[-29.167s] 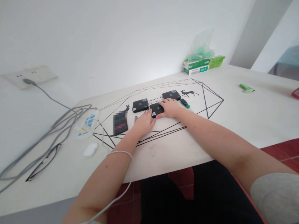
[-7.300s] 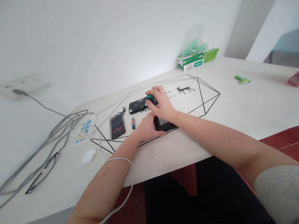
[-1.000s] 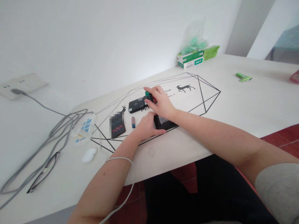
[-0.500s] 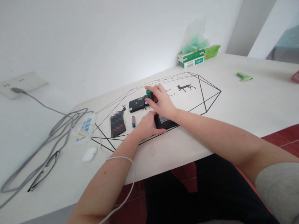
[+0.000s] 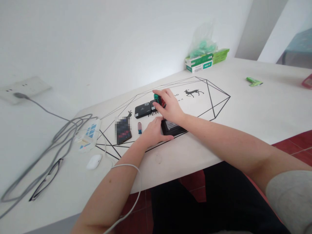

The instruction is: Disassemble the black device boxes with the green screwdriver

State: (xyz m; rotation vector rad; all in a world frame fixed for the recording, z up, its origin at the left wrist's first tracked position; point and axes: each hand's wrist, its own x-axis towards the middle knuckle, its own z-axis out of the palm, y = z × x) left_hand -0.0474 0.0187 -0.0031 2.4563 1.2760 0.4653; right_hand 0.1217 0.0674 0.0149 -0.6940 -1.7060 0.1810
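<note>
My right hand (image 5: 170,105) is closed around the green and black handle of a screwdriver (image 5: 157,97), which stands roughly upright; its tip is hidden by my hands. Below it lies a flat black device (image 5: 173,128) with a pale label, partly covered by my right hand and wrist. My left hand (image 5: 155,131) grips the left side of this device, thumb along the front edge and fingers at the back corner. Behind my hands are a black box (image 5: 142,110) and a second dark item partly hidden by the screwdriver. A small screwdriver with a clear reddish handle (image 5: 139,127) lies left of my left hand.
A phone (image 5: 123,130) with a blurred-out screen lies farther left. Beyond it are a power strip (image 5: 88,135), looped grey cable (image 5: 60,133), a white earbud case (image 5: 94,162) and glasses (image 5: 47,179). Green and white boxes (image 5: 199,60) stand against the wall. A white cable crosses my left forearm.
Both hands keep nearly the same place and grip on the screwdriver and the black device. The whole view has shifted only slightly.
</note>
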